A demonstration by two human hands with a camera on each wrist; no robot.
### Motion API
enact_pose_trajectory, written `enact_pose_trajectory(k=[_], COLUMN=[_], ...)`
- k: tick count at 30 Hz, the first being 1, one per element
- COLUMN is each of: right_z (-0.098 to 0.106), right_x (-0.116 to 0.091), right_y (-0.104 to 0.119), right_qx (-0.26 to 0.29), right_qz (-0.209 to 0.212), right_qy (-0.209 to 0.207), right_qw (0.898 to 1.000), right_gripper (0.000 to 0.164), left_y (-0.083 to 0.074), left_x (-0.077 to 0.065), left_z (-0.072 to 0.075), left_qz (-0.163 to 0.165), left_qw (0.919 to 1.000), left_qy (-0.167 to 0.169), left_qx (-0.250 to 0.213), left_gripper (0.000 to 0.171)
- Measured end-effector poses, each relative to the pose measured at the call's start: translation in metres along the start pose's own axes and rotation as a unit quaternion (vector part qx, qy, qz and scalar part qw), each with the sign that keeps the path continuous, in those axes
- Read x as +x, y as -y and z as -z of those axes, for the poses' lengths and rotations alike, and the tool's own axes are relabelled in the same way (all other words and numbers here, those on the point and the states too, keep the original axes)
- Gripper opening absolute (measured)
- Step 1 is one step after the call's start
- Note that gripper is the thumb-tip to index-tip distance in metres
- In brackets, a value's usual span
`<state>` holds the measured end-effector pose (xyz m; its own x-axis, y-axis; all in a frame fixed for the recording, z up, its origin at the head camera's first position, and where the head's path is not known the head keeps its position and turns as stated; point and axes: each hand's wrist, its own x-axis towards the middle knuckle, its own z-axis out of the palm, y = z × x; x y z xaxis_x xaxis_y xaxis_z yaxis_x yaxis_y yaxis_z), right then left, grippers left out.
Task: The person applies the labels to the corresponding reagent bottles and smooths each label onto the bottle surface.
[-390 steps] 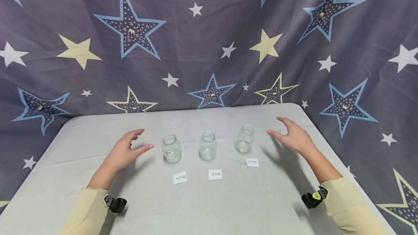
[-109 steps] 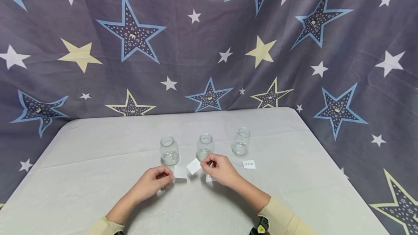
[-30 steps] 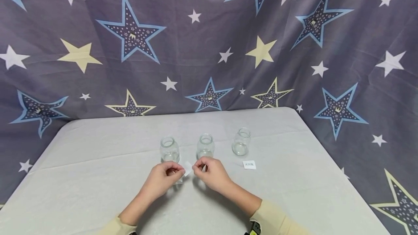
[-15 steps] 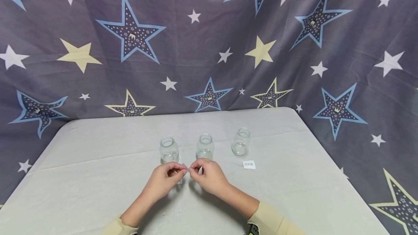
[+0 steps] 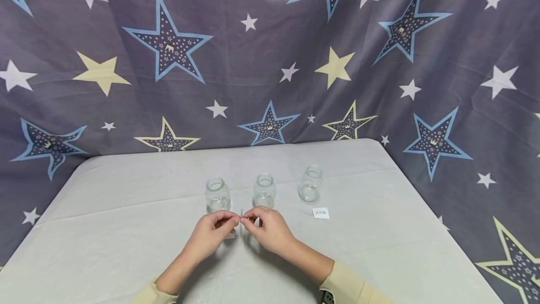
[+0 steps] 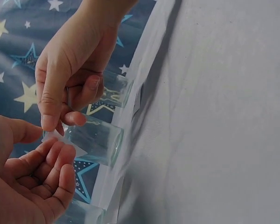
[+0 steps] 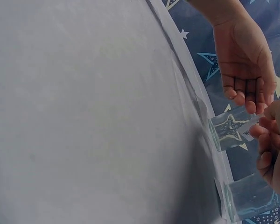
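Observation:
A small white paper label (image 6: 71,145) is pinched between both hands, above the table in front of the jars. My left hand (image 5: 211,234) grips one side with thumb and fingers; my right hand (image 5: 272,231) pinches the other, their fingertips meeting. Marks show on the label's face in the right wrist view; from the head it is nearly edge-on. Just behind the hands stand a left glass jar (image 5: 218,193) and a middle glass jar (image 5: 264,189), both upright and without lids. A piece of white paper (image 5: 230,236) lies partly hidden under my left hand.
A third glass jar (image 5: 310,183) stands upright on the right, with another marked label (image 5: 320,213) flat in front of it. Pale cloth covers the table (image 5: 139,201). A star-patterned curtain (image 5: 236,50) rises behind and beside it.
Thirteen seconds ago the hands were apart at the outer jars. Since then the label has been picked up and both hands brought together on it; lately the fingertips have closed in and the label turned edge-on.

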<state>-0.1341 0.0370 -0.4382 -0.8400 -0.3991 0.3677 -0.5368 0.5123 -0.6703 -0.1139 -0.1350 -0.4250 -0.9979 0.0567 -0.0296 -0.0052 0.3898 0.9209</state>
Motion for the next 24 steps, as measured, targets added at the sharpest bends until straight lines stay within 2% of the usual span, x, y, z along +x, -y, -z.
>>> enact_pose_trajectory(k=[5, 12, 19, 22, 24], right_z=[0.0000, -0.0011, -0.0007, 0.0004, 0.0017], right_x=[-0.0006, -0.0021, -0.0028, -0.0031, -0.0025], right_y=[0.0006, 0.0024, 0.0042, 0.0031, 0.0017], right_qx=[-0.011, -0.048, -0.053, -0.039, -0.026], right_qz=[0.007, 0.029, 0.035, 0.029, 0.015], right_qy=[0.003, -0.003, -0.007, -0.012, -0.018], right_qw=[1.000, 0.998, 0.998, 0.999, 0.999], right_gripper=[0.015, 0.014, 0.016, 0.017, 0.016], left_y=[-0.0022, -0.0001, 0.0028, 0.0037, 0.0029], left_x=[0.0001, 0.0018, 0.0002, 0.0010, 0.0014], left_z=[0.0005, 0.0004, 0.0001, 0.0008, 0.0022], left_qz=[0.012, 0.014, -0.036, -0.026, -0.002], left_qw=[0.9998, 0.9997, 0.9990, 0.9992, 0.9995], left_qy=[-0.007, -0.012, -0.027, -0.030, -0.031], left_qx=[-0.012, -0.017, -0.002, 0.007, 0.003], left_gripper=[0.022, 0.019, 0.014, 0.013, 0.012])
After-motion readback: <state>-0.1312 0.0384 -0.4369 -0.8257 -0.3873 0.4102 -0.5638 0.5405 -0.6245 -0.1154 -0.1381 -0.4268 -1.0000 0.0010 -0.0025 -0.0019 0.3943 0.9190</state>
